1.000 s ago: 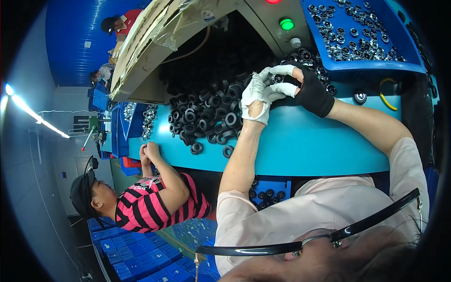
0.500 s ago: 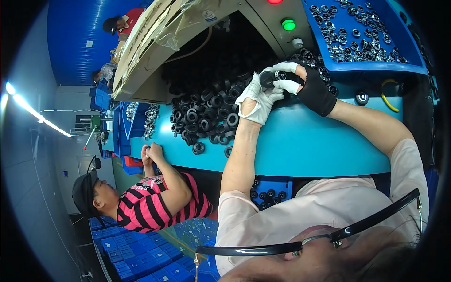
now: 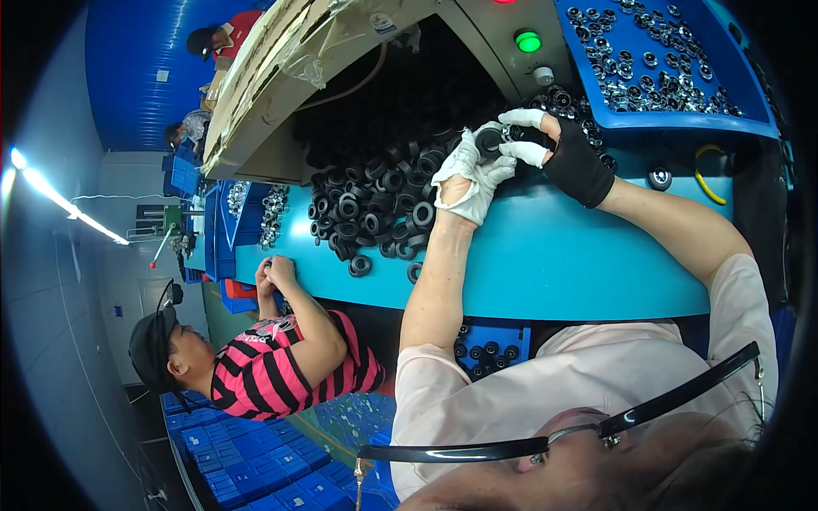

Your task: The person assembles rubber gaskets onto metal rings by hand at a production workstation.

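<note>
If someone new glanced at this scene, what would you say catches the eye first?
Probably the big heap of black rubber rings spilling from the machine's dark opening onto the turquoise worktable. At its right edge, the left hand in a white glove and the right hand in a black glove with white fingertips meet around one black ring. A blue plastic tray of small metal-and-black parts sits upper right, beside a glowing green light.

One view only: head cam, fisheye, worn on the person's head, looks down and fwd over their own chest and glasses frame (image 3: 562,434) onto the teal worktop (image 3: 545,255). Close range, forearms enter from the lower edge. Edges bend twd rim; dark corners. Wide enough to catch a co-worker (image 3: 256,366) at lower left.
</note>
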Demonstrator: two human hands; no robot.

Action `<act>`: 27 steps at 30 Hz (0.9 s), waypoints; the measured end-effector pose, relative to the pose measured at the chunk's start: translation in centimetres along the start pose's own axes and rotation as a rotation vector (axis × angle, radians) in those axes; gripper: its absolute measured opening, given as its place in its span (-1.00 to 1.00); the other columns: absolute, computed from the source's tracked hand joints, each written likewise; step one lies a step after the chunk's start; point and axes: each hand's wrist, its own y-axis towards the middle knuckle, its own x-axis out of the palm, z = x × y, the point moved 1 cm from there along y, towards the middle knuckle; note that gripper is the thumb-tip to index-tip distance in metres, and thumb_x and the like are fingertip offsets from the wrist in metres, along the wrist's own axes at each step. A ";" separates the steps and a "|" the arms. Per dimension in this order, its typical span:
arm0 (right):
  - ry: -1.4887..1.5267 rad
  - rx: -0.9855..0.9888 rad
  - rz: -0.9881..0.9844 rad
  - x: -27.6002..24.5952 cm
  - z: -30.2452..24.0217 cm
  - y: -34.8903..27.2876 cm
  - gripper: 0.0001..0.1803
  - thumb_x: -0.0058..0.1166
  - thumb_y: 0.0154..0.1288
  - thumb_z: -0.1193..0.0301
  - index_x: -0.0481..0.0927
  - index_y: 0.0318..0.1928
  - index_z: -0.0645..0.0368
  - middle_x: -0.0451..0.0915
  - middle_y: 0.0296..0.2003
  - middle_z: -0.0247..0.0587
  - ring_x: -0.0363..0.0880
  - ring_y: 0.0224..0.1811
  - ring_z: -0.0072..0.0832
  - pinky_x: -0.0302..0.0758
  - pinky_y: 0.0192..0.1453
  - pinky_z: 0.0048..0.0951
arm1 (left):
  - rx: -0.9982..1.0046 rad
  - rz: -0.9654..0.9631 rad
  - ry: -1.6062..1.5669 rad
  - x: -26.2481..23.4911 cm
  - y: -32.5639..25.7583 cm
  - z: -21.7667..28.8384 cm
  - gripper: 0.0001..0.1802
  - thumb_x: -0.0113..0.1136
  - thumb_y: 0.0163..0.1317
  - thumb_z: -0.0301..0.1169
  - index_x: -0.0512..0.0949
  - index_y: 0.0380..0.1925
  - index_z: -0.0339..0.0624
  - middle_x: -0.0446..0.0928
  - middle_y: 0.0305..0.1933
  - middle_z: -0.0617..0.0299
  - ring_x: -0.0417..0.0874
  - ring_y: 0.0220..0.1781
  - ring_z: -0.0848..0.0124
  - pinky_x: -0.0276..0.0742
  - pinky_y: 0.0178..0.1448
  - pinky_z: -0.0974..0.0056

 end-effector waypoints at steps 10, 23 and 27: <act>-0.025 0.048 -0.011 -0.1 0.3 -0.1 -0.60 0.15 0.18 0.40 0.50 0.02 0.29 0.57 -0.08 -0.05 0.54 -0.01 -0.35 0.43 0.09 -0.41 | 0.039 0.087 0.078 0.9 -0.3 0.1 -0.51 -0.09 0.36 -0.07 0.43 -0.04 -0.33 0.55 -0.23 0.07 0.67 -0.35 0.25 0.67 -0.30 0.31; -0.026 0.072 0.038 -0.2 0.5 0.1 -0.62 0.16 0.17 0.41 0.52 0.00 0.28 0.59 -0.10 -0.08 0.58 -0.06 -0.39 0.46 0.04 -0.46 | 0.006 0.061 0.041 0.3 -0.2 0.4 -0.49 -0.06 0.34 -0.05 0.43 -0.04 -0.32 0.55 -0.21 -0.01 0.67 -0.32 0.22 0.68 -0.26 0.31; 0.001 0.065 0.036 0.0 0.6 0.1 -0.62 0.17 0.17 0.40 0.52 0.00 0.28 0.59 -0.11 -0.08 0.58 -0.07 -0.39 0.46 0.04 -0.46 | 0.000 0.041 0.032 0.3 -0.2 0.5 -0.47 -0.08 0.34 -0.02 0.42 -0.04 -0.33 0.54 -0.21 -0.02 0.67 -0.33 0.21 0.68 -0.28 0.30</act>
